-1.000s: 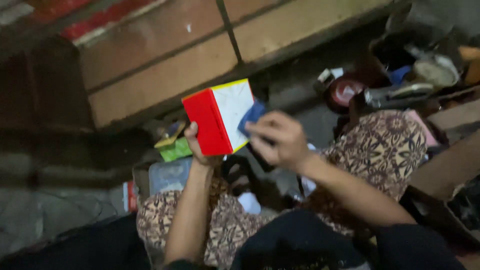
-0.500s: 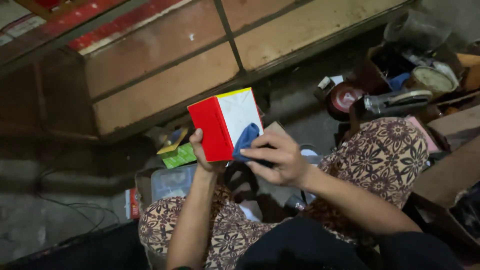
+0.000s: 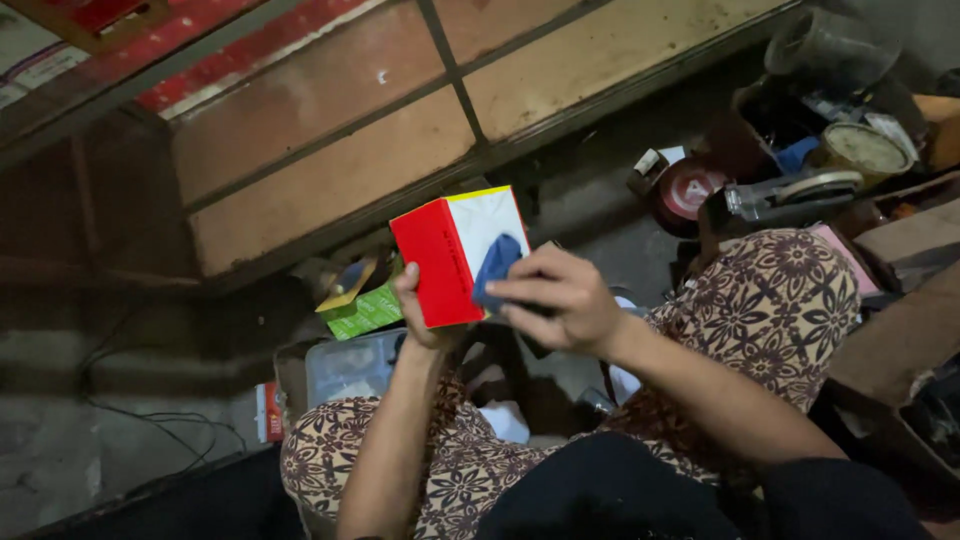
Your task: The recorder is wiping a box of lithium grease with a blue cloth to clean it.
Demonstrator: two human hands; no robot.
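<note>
Gripping box (image 3: pixel 445 262), left hand (image 3: pixel 425 320) underneath.

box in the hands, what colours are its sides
The box shows a red side and a white face with a blue shape, yellow edged; the head view.

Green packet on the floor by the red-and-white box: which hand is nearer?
Left. The left hand grips the red-and-white box from below, just right of the green packet. The right hand holds the box's white face, farther right.
</note>
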